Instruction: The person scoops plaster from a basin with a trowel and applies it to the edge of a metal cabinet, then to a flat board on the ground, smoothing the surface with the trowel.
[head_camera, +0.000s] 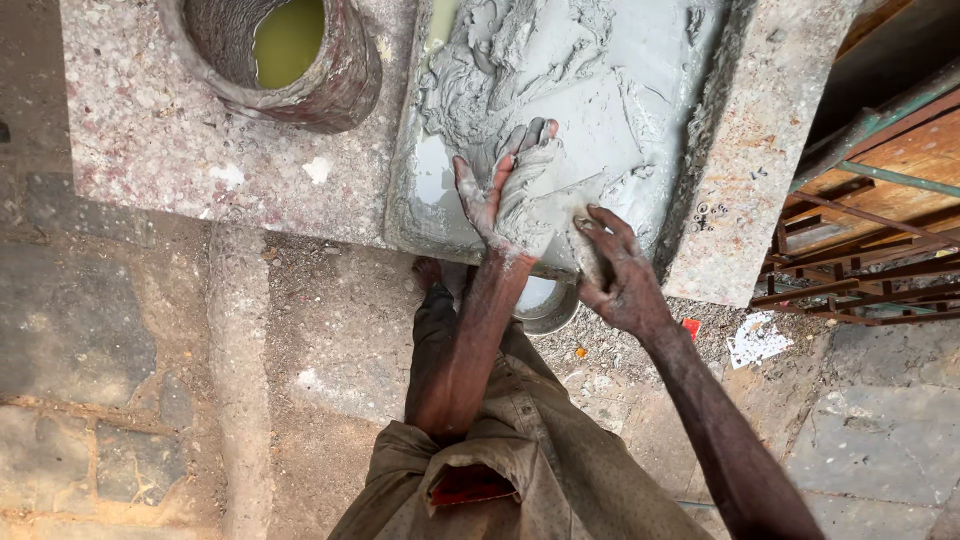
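- On the stone slab (150, 140), beside the water-filled pipe (300, 60): wet cement (590, 90) spread flat.
- Left hand (505, 190) flat on cement, fingers splayed, gripping nothing.
- Right hand (620, 275) at cement's near edge, fingers curled, grip unclear.

We have a single view, taken from a camera worn on the person's head and aimed steeply down past the chest. We look almost vertically along both forearms to the left hand (505, 190) and right hand (620, 275), which lie near the frame's middle, close to the lens. The upper half is filled by a speckled stone slab (160, 130) and a patch of wet grey mortar (600, 90); the lower half shows the paved ground (110, 400). No second view overlaps this one.
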